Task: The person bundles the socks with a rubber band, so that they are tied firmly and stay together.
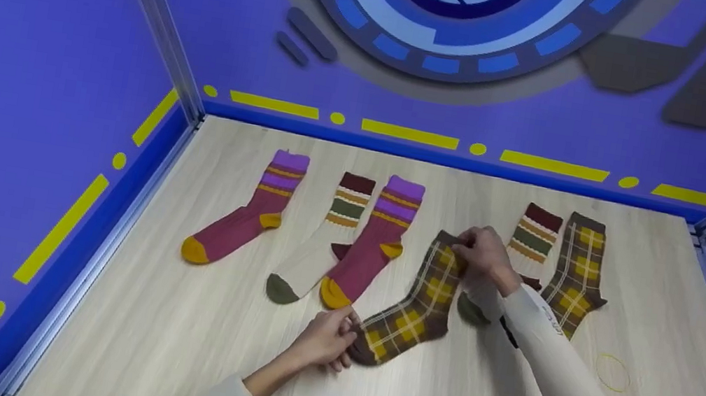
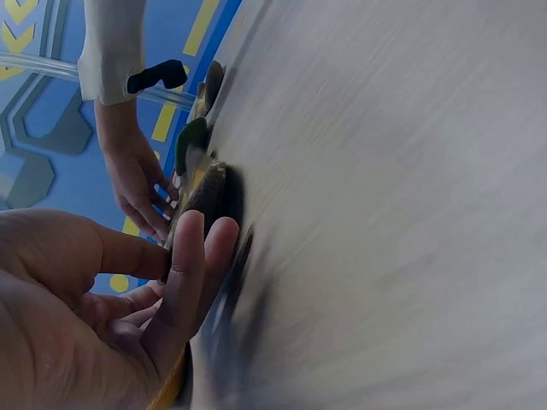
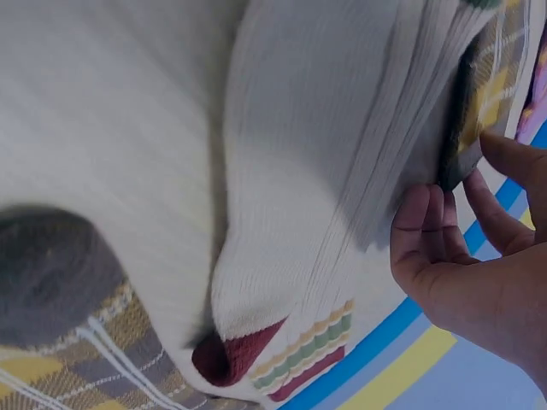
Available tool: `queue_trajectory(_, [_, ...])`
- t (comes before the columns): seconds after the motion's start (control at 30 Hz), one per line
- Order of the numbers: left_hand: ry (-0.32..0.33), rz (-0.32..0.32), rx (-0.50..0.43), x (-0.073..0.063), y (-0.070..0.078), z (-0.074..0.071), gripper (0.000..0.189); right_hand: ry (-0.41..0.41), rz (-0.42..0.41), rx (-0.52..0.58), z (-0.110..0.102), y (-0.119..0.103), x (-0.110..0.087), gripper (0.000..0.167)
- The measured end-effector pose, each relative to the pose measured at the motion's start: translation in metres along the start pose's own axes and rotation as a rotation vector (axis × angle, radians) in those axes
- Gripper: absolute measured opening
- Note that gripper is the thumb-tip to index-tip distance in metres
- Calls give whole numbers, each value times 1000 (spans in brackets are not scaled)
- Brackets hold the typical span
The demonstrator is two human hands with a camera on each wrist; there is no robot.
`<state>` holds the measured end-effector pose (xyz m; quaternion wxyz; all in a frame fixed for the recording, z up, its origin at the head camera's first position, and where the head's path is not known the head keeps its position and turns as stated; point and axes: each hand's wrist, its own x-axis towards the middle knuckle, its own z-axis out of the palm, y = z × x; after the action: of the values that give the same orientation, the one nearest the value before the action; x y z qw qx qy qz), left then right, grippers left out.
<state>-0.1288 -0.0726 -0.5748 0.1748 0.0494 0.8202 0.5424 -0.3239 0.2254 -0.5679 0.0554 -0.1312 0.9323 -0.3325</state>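
A brown and yellow plaid sock stretches between both hands, its cuff away from me and its toe toward me. At the toe, my left hand pinches the sock between thumb and fingers; the left wrist view shows this hand close over the tabletop. The cuff is gripped by my right hand, with the thumb on one face and the fingers on the other in the right wrist view. Under the right forearm lies a cream sock with a striped cuff, partly hidden by it.
A second plaid sock lies at the right, near a thin yellow rubber band. Left of the hands are a maroon sock overlapping another cream sock, and a further maroon sock. Blue walls border the wooden table.
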Motion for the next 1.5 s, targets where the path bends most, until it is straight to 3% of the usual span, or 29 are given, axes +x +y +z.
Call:
queue_trajectory(0.17, [0,-31,-48,-5,-3,-9,11,-79,56,80,0,-7,-6,17])
queue_trajectory(0.3, [-3,-28,-38,-11,-6,-17,10,-174,55,112,-8,-12,-13,27])
queue_trajectory(0.53, [-25,-42,-6,-24,-13,-36,10,-442,153,221,-36,-15,-44,50])
queue_trajectory(0.7, [-29,-52,7,-30,-17,-46,11,-601,224,263,-51,-16,-69,54])
queue_trajectory(1.07, [12,-38,60,-29,-19,-56,9,-793,255,293,-60,-6,-121,36])
queue_trajectory(1.2, [21,-27,77,-27,-19,-54,12,-865,312,299,-58,0,-133,43])
queue_trajectory(1.5, [99,-64,18,-26,-20,-56,20,-854,331,272,-50,6,-147,33])
